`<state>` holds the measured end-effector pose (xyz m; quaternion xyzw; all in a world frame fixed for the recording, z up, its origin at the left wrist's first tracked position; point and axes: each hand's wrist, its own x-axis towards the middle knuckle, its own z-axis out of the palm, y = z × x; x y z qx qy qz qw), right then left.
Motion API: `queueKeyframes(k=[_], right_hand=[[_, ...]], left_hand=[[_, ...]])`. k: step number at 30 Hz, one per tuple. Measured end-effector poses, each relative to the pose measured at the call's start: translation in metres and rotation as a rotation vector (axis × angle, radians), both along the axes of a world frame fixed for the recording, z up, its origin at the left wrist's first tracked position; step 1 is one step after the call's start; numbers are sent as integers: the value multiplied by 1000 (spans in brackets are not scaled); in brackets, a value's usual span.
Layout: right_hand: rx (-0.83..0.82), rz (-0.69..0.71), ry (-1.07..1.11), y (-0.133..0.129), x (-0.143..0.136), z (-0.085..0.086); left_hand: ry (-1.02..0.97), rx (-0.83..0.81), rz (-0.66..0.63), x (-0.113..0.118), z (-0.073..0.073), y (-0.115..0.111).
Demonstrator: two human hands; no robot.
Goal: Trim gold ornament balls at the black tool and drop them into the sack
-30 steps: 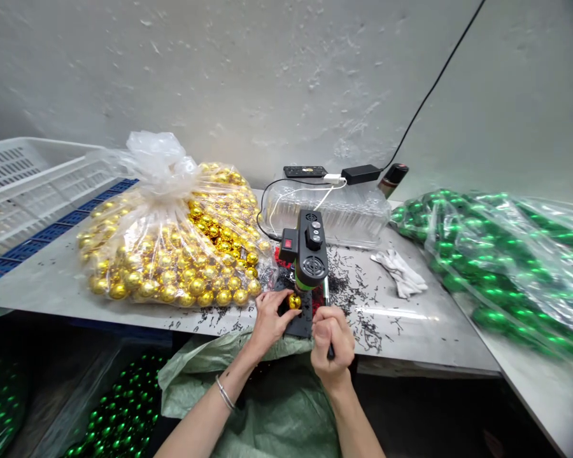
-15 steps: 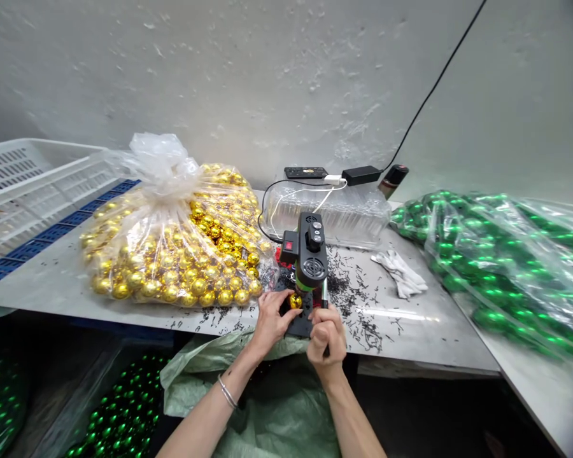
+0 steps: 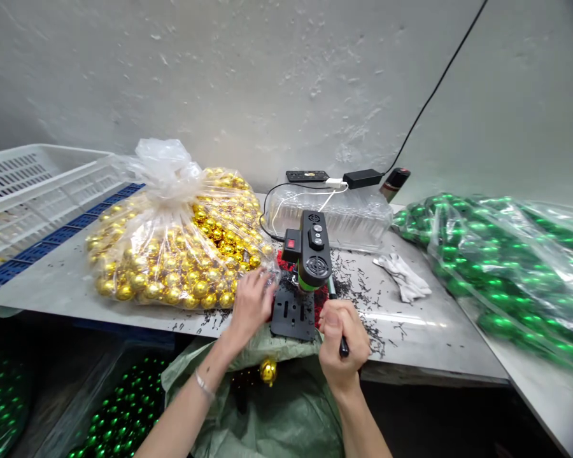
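My right hand [image 3: 344, 340] is wrapped around the black-tipped lever [image 3: 344, 346] of a small black press machine [image 3: 314, 248]. Beside the clear bag of shiny gold balls [image 3: 172, 254] is my left hand [image 3: 253, 302], its thumb apart from its fingers and nothing visible in it. Its fingertips are slightly blurred against the bag's open side. One gold ball [image 3: 268, 372] shows below the table edge, over the open mouth of a green sack [image 3: 291, 413]. The machine's slotted black base plate [image 3: 293, 318] lies bare under the head.
Black scraps [image 3: 353, 286] litter the table around the machine. A white glove [image 3: 403, 277] lies to the right, near bags of green balls [image 3: 506, 254]. Behind stand a clear plastic container [image 3: 339, 213] and cables. White crates [image 3: 42, 184] are at the left.
My left hand has let go of the gold ball under the machine and moved left to the bag. A gold ball now appears over the sack. My right hand has moved slightly right and down.
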<state>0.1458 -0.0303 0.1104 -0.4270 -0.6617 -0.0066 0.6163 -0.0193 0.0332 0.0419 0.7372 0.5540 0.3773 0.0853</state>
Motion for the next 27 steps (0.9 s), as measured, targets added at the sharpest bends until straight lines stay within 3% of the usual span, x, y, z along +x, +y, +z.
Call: queueKeyframes(k=[2, 4, 8, 11, 15, 17, 21, 27], right_hand=[[5, -5, -7, 0, 0, -1], [11, -8, -14, 0, 0, 0], [30, -6, -33, 0, 1, 0], [34, -2, -44, 0, 2, -1], [0, 6, -16, -1, 1, 2], [-24, -2, 11, -1, 1, 7], [-46, -17, 49, 2, 0, 21], [-46, -13, 53, 3, 0, 27]], left_hand=[[165, -189, 143, -1, 11, 40], [197, -261, 170, -1, 16, 72], [181, -314, 155, -3, 15, 96], [30, -318, 96, -8, 15, 83], [-658, -434, -60, -5, 11, 40], [-887, -524, -108, 4, 5, 17], [-925, -599, -96, 25, -14, -11], [-775, -515, -136, 38, -30, -12]])
